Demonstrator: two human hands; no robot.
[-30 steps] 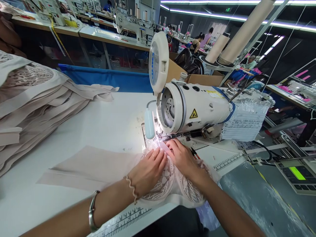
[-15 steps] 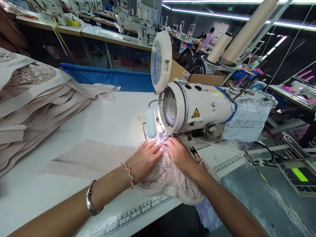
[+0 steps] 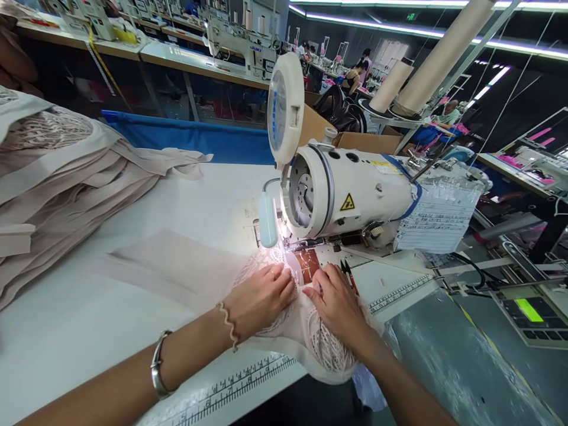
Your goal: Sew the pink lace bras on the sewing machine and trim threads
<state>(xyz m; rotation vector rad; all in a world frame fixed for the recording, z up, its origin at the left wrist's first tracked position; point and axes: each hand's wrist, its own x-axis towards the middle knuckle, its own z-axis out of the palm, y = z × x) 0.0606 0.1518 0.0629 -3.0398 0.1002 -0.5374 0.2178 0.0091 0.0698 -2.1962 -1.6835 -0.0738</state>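
Both hands lie flat on the lace garment (image 3: 306, 331) at the table's near edge: left hand (image 3: 261, 299) spread, right hand (image 3: 337, 305) pressing with fingers together, just before the sewing machine (image 3: 350, 195). Bare table (image 3: 66, 331) lies leftward.

two bare hands (image 3: 261, 299) on one beige lace piece (image 3: 306, 331); one white sewing machine (image 3: 350, 192); two cream thread cones (image 3: 439, 59); one silver bangle (image 3: 156, 367).

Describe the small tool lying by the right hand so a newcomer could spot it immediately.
Start at the big white sewing machine. On the white table below it, beside the right hand, lie small black thread snips. Everything around them is pale lace fabric.
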